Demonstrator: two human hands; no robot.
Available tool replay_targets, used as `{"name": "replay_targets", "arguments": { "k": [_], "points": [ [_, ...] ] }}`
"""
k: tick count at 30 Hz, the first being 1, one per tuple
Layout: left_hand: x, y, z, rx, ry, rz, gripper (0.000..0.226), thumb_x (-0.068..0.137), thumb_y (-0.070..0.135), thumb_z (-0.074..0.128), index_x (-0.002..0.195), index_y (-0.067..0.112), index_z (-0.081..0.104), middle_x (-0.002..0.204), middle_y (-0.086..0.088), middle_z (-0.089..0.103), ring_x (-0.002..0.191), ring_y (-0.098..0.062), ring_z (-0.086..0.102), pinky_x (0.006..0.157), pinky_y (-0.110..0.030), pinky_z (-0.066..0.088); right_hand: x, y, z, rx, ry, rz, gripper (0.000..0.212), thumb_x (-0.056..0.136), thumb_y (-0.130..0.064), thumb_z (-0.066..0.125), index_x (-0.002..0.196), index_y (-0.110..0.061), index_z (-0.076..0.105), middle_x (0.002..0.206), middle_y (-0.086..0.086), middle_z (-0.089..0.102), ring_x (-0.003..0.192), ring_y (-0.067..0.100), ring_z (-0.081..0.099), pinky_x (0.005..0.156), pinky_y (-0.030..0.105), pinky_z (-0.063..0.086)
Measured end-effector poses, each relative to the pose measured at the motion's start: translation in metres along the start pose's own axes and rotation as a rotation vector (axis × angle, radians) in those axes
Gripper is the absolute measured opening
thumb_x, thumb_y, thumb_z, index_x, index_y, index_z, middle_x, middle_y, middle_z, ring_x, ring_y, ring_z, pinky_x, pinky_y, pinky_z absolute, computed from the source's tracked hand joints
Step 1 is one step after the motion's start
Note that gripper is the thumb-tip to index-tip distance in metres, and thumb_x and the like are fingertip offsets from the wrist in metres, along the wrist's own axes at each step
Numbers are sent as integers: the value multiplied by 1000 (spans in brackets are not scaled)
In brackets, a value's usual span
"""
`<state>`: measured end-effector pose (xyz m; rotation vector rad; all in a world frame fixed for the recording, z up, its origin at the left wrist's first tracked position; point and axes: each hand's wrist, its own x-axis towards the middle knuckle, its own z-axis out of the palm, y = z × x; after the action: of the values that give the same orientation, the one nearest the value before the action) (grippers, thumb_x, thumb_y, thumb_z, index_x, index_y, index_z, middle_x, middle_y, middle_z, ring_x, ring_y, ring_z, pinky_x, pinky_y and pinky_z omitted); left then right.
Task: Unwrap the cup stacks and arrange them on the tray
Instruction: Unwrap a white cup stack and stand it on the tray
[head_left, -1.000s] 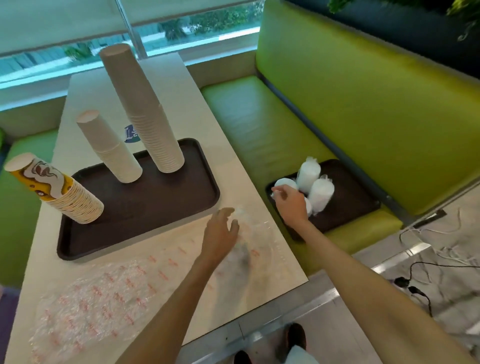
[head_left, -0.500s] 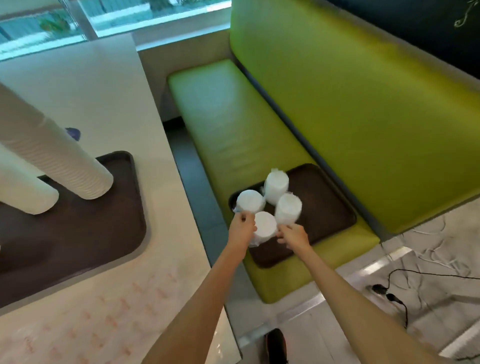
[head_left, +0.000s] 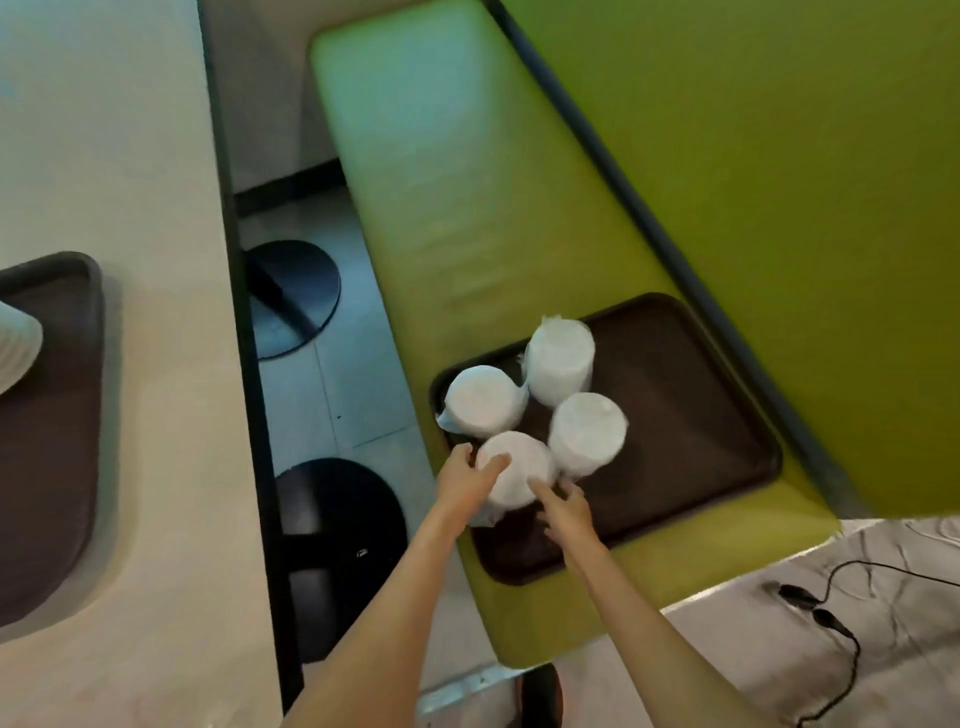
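Note:
Several wrapped white cup stacks stand on a dark brown tray (head_left: 691, 431) that lies on the green bench seat. The nearest wrapped stack (head_left: 519, 465) sits at the tray's front left. My left hand (head_left: 467, 480) grips its left side, thumb and fingers curled round the top. My right hand (head_left: 563, 506) touches its right side with spread fingers. Other wrapped stacks stand behind: one at the left (head_left: 483, 400), one at the back (head_left: 561, 358), one at the right (head_left: 587, 431). A second brown tray (head_left: 57, 415) lies on the table at far left.
The cream table (head_left: 130, 182) fills the left, with part of an unwrapped cup stack (head_left: 15, 348) at its edge. Black table bases (head_left: 296, 296) stand on the floor between table and green bench (head_left: 467, 182). A black cable (head_left: 826, 623) lies on the floor at right.
The view has swung right and down over the bench tray. Both hands have closed in on the nearest wrapped stack, the left now wrapped round its side.

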<state>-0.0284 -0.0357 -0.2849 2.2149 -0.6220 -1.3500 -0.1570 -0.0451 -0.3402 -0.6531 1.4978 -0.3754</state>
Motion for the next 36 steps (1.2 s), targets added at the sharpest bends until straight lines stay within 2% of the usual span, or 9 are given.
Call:
{"name": "replay_targets", "arguments": {
  "k": [2, 6, 10, 15, 19, 23, 28, 33, 36],
  "points": [
    [11, -6, 7, 34, -16, 5, 66, 87, 41, 63, 139, 6, 41, 138, -11, 50, 123, -26, 49, 99, -35, 42, 10, 5, 4, 36, -4, 9, 64, 90, -28, 66, 145, -15, 36, 139, 9, 51, 124, 32, 51, 95, 38, 46],
    [17, -9, 15, -3, -23, -6, 61, 88, 39, 63, 137, 8, 42, 132, -6, 53, 118, -23, 50, 92, -30, 42, 16, 9, 7, 82, -68, 0, 64, 92, -24, 63, 147, -18, 30, 139, 7, 50, 123, 31, 53, 67, 21, 45],
    [20, -18, 20, -51, -44, -76, 72, 82, 49, 65, 139, 14, 38, 135, -6, 50, 124, -26, 46, 105, -39, 39, 17, 12, 7, 79, -112, 12, 60, 94, -20, 60, 146, -17, 31, 140, 7, 49, 126, 29, 50, 87, 30, 44],
    [13, -26, 25, -60, -89, -209, 120, 42, 69, 62, 144, 13, 33, 141, -11, 42, 126, -29, 43, 103, -45, 42, 12, 22, 8, 73, -62, 92, 68, 88, -34, 66, 143, -18, 31, 137, 9, 48, 121, 27, 51, 94, 40, 49],
    [-8, -20, 22, -99, -64, -225, 82, 73, 45, 75, 137, 8, 39, 132, -11, 37, 103, -21, 46, 83, -30, 44, -8, 20, 2, 131, -56, 135, 44, 90, -30, 63, 122, -17, 37, 121, 12, 54, 108, 28, 58, 68, 31, 52],
    [-37, -9, 11, -39, 9, -212, 78, 72, 41, 79, 132, 10, 40, 126, -9, 32, 97, -20, 42, 85, -33, 44, -43, 14, -3, 186, -79, 114, 42, 91, -26, 63, 124, -10, 43, 109, 12, 60, 101, 29, 61, 63, 31, 52],
    [-89, 26, -26, -76, 55, -33, 80, 69, 40, 82, 127, 13, 34, 124, -6, 48, 103, -20, 51, 85, -35, 49, -96, -20, 0, 313, -184, 76, 49, 89, -27, 64, 131, -11, 46, 122, 16, 59, 110, 32, 59, 68, 33, 54],
    [-156, 61, -100, -245, 97, 259, 84, 71, 32, 81, 137, 16, 32, 124, 3, 45, 107, -13, 49, 69, -16, 44, -166, -93, 17, 428, -472, -137, 68, 75, -20, 73, 136, -7, 44, 124, 15, 62, 104, 25, 63, 78, 33, 57],
    [-194, 59, -140, -429, 118, 378, 89, 67, 32, 84, 137, 15, 32, 129, 0, 48, 109, -11, 53, 74, -15, 52, -208, -124, 38, 403, -613, -252, 68, 72, -13, 76, 133, -10, 46, 118, 11, 63, 103, 23, 63, 80, 33, 56]
  ]
}}
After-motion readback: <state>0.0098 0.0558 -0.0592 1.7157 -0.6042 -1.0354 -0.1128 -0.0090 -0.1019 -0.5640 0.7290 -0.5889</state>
